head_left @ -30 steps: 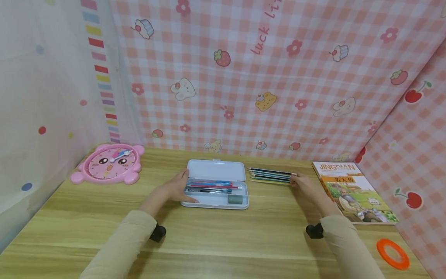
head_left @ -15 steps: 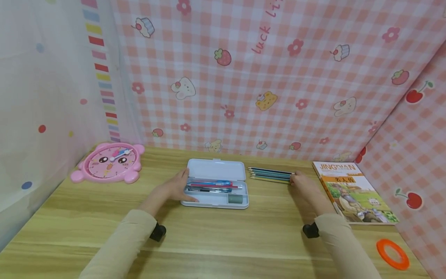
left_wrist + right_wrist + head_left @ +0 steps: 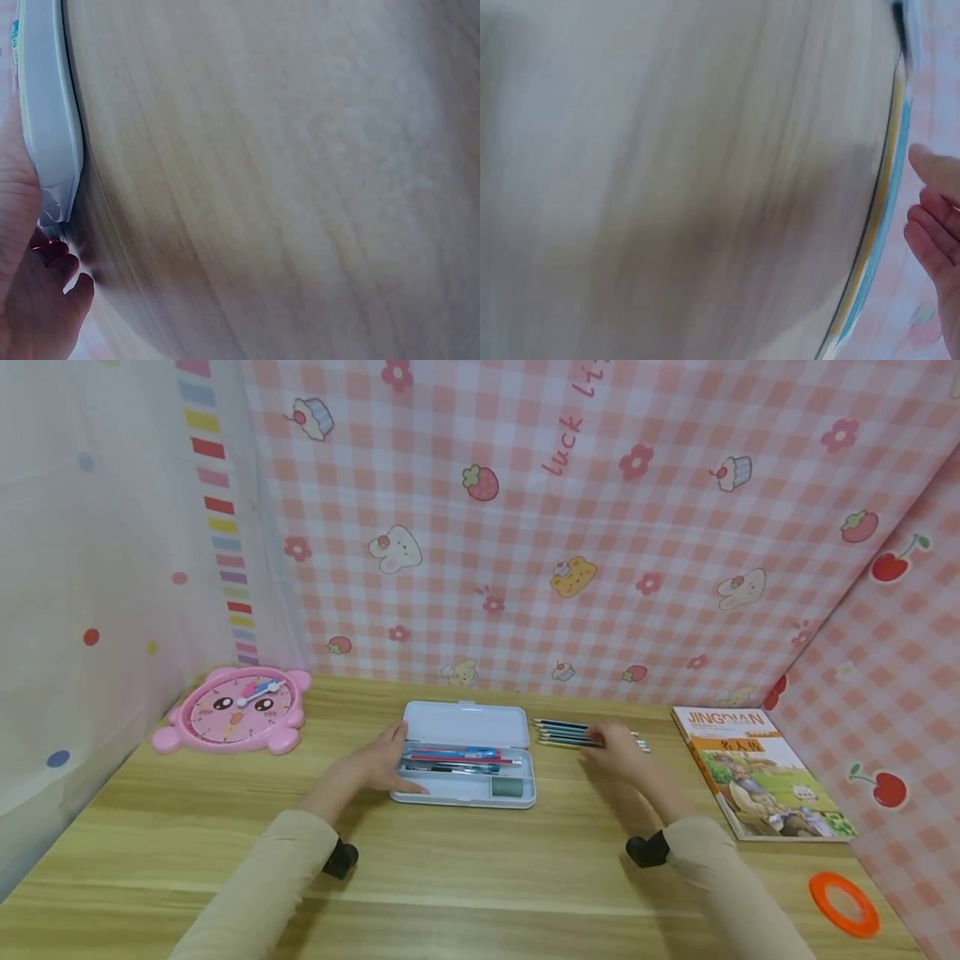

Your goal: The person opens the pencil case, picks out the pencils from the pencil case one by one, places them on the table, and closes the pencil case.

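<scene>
In the head view an open white pencil case (image 3: 465,724) lies on the table, with several pens (image 3: 450,753) in one compartment and a grey-green eraser-like block (image 3: 507,787) in a corner. My left hand (image 3: 375,763) holds the case's left end, thumb along the front and fingers round the back. Right of the case, several pencils (image 3: 558,733) lie side by side, tips toward it. My right hand (image 3: 618,753) is over their middle and hides part of them. In the right wrist view, thumb and loosely bent fingers (image 3: 930,229) hover beside the pencils, seemingly without gripping.
A pink toy clock (image 3: 236,710) stands at the far left of the wooden table (image 3: 480,877). To the right lie a book (image 3: 765,777) and an orange ring (image 3: 844,904). Patterned cloth walls (image 3: 480,568) close off the back and sides.
My right hand has moved left from the pencils' blunt ends to over their middle, so those ends show again. The left hand and the pencil case stay where they were.
</scene>
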Motion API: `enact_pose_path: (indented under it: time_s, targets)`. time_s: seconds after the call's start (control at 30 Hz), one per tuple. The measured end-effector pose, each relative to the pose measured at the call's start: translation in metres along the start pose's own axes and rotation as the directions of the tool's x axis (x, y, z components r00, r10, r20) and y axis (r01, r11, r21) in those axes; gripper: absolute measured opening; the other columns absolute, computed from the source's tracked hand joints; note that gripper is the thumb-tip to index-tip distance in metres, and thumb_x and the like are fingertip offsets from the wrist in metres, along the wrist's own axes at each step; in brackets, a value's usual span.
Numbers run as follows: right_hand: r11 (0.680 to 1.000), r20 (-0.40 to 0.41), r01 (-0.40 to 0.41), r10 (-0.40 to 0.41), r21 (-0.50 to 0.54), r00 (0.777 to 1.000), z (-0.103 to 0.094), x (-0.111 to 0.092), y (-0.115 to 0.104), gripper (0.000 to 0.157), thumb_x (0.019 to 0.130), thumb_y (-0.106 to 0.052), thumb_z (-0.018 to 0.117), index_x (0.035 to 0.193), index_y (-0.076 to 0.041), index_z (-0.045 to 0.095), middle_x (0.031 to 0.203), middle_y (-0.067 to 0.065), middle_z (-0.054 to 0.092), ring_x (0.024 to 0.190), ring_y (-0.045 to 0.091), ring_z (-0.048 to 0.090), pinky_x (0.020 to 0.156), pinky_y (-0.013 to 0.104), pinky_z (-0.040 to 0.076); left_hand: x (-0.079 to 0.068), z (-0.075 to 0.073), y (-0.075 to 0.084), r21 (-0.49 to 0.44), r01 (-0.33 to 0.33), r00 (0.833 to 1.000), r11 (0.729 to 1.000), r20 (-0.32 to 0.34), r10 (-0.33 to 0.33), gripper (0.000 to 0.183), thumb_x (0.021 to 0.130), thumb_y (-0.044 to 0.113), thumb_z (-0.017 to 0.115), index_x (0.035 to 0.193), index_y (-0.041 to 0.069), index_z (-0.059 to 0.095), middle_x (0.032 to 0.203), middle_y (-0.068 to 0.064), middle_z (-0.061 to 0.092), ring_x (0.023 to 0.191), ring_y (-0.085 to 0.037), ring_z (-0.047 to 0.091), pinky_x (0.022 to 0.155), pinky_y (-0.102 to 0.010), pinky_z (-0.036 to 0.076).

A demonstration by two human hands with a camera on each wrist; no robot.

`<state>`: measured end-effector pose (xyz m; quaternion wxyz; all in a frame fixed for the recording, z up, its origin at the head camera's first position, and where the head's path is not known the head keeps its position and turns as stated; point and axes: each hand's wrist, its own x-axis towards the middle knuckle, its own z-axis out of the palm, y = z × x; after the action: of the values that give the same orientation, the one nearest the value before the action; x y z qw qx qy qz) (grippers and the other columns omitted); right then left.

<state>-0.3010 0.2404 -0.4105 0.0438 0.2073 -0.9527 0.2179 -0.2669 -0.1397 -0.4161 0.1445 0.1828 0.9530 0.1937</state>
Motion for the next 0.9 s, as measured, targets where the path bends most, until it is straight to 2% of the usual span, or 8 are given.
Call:
enact_pose_path:
  time_s: [0.23,0.4,0.53,0.63,0.9]
  targets:
    - [0.984,0.072,0.137,-0.146,0.112,0.987,0.017,0.018,-0.054,0.01,0.08,-0.004,0.066,0.087,0.004,0.067,0.082,0.013,0.067,0.073,0.018,0.06,0.066,0.028,0.053,0.0,0.0,0.0,-0.004,-0.001,1.0,1.0,0.007,0.001,0.116,0.073,0.049,0.071,0.141,-0.015,0.002,0.148,-0.032,0.005,0.138,-0.043,0.01,0.114,-0.049,0.017]
    - [0.966,0.181,0.243,-0.255,0.086,0.95,0.03,0.03,-0.079,0.011,0.08,-0.006,0.068,0.086,0.003,0.069,0.081,0.012,0.068,0.073,0.016,0.061,0.066,0.024,0.053,0.0,0.0,0.001,-0.008,-0.001,1.0,1.0,0.0,0.001,0.116,0.072,0.048,0.072,0.141,-0.015,0.002,0.148,-0.032,0.006,0.138,-0.043,0.011,0.114,-0.049,0.017]
    - [0.968,0.292,0.25,-0.247,0.027,0.924,0.034,0.037,-0.089,0.014,0.079,-0.009,0.069,0.089,0.001,0.069,0.084,0.011,0.068,0.076,0.015,0.062,0.068,0.022,0.053,0.001,-0.001,0.002,0.005,0.0,1.0,1.0,0.008,0.0,0.115,0.073,0.049,0.071,0.141,-0.014,0.002,0.149,-0.031,0.005,0.138,-0.042,0.01,0.115,-0.048,0.016]
    - [0.971,0.331,0.24,-0.224,-0.008,0.917,0.036,0.039,-0.093,0.014,0.079,-0.01,0.069,0.089,0.0,0.069,0.085,0.009,0.069,0.077,0.014,0.062,0.069,0.024,0.053,0.002,-0.001,0.002,0.011,0.0,1.0,1.0,0.009,0.0,0.115,0.073,0.05,0.07,0.141,-0.014,0.002,0.149,-0.031,0.005,0.138,-0.042,0.01,0.115,-0.048,0.016]
    - [0.986,0.351,0.166,-0.149,-0.019,0.925,0.042,0.04,-0.098,0.01,0.082,-0.008,0.066,0.09,-0.004,0.07,0.085,0.004,0.067,0.075,0.01,0.056,0.072,0.025,0.053,0.001,0.002,0.0,-0.006,0.008,1.0,1.0,0.0,-0.008,0.117,0.072,0.049,0.072,0.141,-0.013,0.001,0.149,-0.03,0.004,0.139,-0.041,0.01,0.115,-0.047,0.016]
